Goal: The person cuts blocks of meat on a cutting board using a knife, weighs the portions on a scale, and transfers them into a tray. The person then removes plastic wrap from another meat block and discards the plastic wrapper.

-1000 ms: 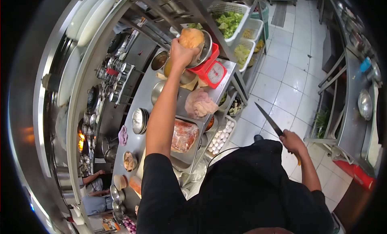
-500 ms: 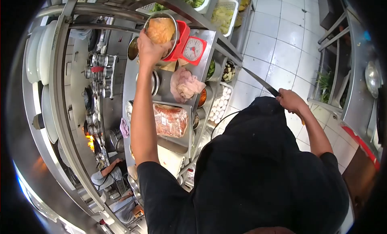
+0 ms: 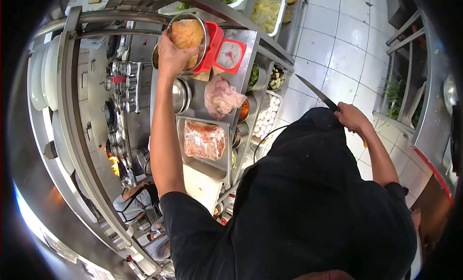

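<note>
A metal bowl (image 3: pixel 206 37) sits on the red kitchen scale (image 3: pixel 229 55), and an orange-brown chunk of food (image 3: pixel 187 33) fills much of it. My left hand (image 3: pixel 174 53) grips the near side of that chunk, thumb across it and the other fingers along its left side by the rim. Off to the right, over the floor, my right hand (image 3: pixel 354 118) is closed around the handle of a long-bladed knife (image 3: pixel 316 91), its tip pointing forward and left. A pale pink piece of raw meat or skin (image 3: pixel 222 98) lies on the steel counter near the scale.
Nearer me on the counter is a steel tray (image 3: pixel 202 166) with a wrapped red meat block (image 3: pixel 205 140). Metal lids (image 3: pixel 179 97) lie to its left. Eggs (image 3: pixel 267 118) and vegetable containers line the counter's right side. A co-worker (image 3: pixel 135 203) stands lower left, near a burner flame (image 3: pixel 115 165).
The view has shifted slightly. My left hand stays at the chunk in the bowl, its fingers further left. The knife has tilted a little more upright. The co-worker's arm at lower left has moved.
</note>
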Demonstrator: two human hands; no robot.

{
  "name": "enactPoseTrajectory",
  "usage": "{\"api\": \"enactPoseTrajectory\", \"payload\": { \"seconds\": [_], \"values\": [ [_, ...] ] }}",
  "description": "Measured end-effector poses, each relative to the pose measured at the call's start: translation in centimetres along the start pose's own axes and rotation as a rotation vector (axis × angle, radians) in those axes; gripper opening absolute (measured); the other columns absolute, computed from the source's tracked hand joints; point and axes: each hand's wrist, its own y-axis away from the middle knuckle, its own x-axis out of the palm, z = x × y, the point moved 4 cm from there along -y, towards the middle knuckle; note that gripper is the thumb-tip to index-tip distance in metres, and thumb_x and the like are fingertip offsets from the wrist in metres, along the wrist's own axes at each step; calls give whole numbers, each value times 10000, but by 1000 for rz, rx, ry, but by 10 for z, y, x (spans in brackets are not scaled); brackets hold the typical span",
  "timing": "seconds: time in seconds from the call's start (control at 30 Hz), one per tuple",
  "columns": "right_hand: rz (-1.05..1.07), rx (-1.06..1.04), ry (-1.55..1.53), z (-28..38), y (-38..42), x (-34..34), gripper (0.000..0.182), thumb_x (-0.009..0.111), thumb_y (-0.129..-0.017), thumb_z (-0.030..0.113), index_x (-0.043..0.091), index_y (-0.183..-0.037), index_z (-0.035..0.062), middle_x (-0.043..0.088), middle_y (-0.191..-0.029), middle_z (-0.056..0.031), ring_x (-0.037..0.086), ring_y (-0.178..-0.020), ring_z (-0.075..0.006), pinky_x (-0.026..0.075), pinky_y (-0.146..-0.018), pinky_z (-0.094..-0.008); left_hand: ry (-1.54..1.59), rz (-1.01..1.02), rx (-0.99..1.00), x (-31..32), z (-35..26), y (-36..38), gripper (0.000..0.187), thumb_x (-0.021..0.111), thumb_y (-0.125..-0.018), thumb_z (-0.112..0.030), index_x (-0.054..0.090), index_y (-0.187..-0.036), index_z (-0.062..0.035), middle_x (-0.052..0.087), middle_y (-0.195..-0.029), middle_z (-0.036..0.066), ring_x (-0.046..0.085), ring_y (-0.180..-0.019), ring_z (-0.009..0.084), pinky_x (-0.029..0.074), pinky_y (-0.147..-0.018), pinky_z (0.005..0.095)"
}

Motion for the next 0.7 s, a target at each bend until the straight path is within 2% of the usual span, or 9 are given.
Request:
{"api": "enactPoseTrajectory", "payload": {
  "seconds": [0.1, 0.17, 0.3, 0.37, 0.43, 0.47, 0.5, 0.6, 0.7],
  "values": [
    [1, -6, -26, -8, -2, 3, 240, 487, -939, 190, 515, -1004, -39, 601, -648, -170, 577, -446, -242, 466, -372, -370, 24, 32, -14, 13, 16, -4, 1056, 882, -522, -317, 348, -1321, 123, 503, -1241, 286, 496, -1183, 368, 399, -1011, 386],
    [-10, -27, -34, -8, -5, 3, 240, 490, -937, 192, 513, -1000, -39, 598, -641, -169, 572, -442, -240, 464, -372, -368, 38, 27, 61, 19, 20, -7, 989, 865, -519, -279, 382, -1293, 103, 535, -1204, 271, 529, -1142, 362, 423, -984, 386],
    [-19, -15, -52, -6, -3, 9, 240, 490, -931, 199, 504, -968, -38, 587, -621, -170, 566, -438, -246, 464, -378, -369, -43, -83, -45, 8, -10, 4, 922, 832, -511, -203, 408, -1280, 78, 589, -1142, 245, 589, -1058, 360, 466, -925, 384],
    [-26, -40, -66, -6, -3, 11, 244, 487, -930, 203, 502, -957, -38, 586, -619, -169, 565, -436, -247, 467, -390, -377, 7, -108, -83, -4, -2, 1, 877, 816, -543, -179, 413, -1282, 69, 593, -1148, 229, 611, -1033, 331, 488, -890, 372],
    [-39, -63, -83, -5, -2, 12, 243, 482, -929, 203, 499, -950, -39, 583, -617, -167, 565, -437, -248, 466, -393, -379, 480, -26, -268, -11, 26, -3, 764, 788, -643, -146, 417, -1280, 58, 627, -1068, 154, 651, -928, 240, 521, -820, 331],
    [-47, -67, -105, -5, -1, 12, 243, 478, -928, 203, 495, -943, -39, 581, -615, -165, 565, -437, -249, 465, -396, -381, 867, 27, -351, -18, 18, 3, 689, 747, -670, -86, 436, -1271, 40, 625, -1066, 152, 654, -887, 223, 530, -811, 323],
    [-53, -60, -106, -2, 0, 12, 237, 475, -924, 197, 490, -927, -40, 576, -609, -162, 564, -437, -249, 457, -393, -378, 1027, 80, -335, -26, 23, 7, 623, 700, -705, -94, 460, -1264, 35, 624, -1077, 141, 648, -917, 227, 529, -841, 333],
    [-98, -84, -78, 3, 2, 12, 230, 473, -921, 194, 487, -919, -35, 559, -601, -147, 549, -425, -240, 451, -391, -375, 1417, 86, -233, -56, 32, 34, 599, 665, -721, -116, 465, -1262, 45, 615, -1101, 131, 632, -965, 235, 519, -882, 356],
    [-151, -96, -132, 2, -2, 8, 237, 468, -932, 209, 482, -914, -28, 548, -614, -135, 531, -415, -218, 445, -390, -370, 1579, -41, -164, -89, 45, 89, 633, 670, -703, -143, 467, -1270, 52, 611, -1135, 151, 626, -1007, 259, 501, -917, 374]
  ]
}}
